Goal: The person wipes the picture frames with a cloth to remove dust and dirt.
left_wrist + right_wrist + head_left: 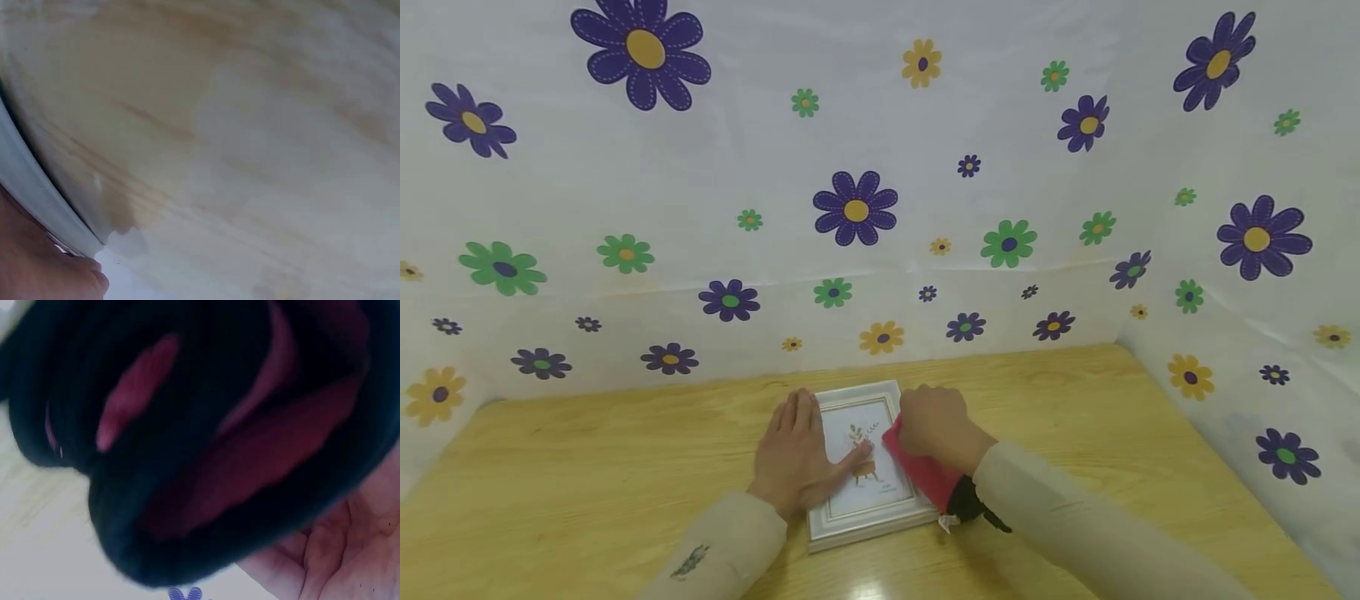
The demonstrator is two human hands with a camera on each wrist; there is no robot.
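Here, the left hand [796, 457] rests, fingers extended, on a white picture frame [872, 519] lying on the wooden table [625, 467], while the right hand [938, 423] grips a red cloth [927, 475] at its right edge. The print's small lettering [887, 488] is illegible.

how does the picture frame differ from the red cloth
The picture frame is pale and straight-edged; the red cloth is folded, with black edging. The picture frame lies flat beneath the left hand; the red cloth is bunched in the right hand. Both have a hand on them.
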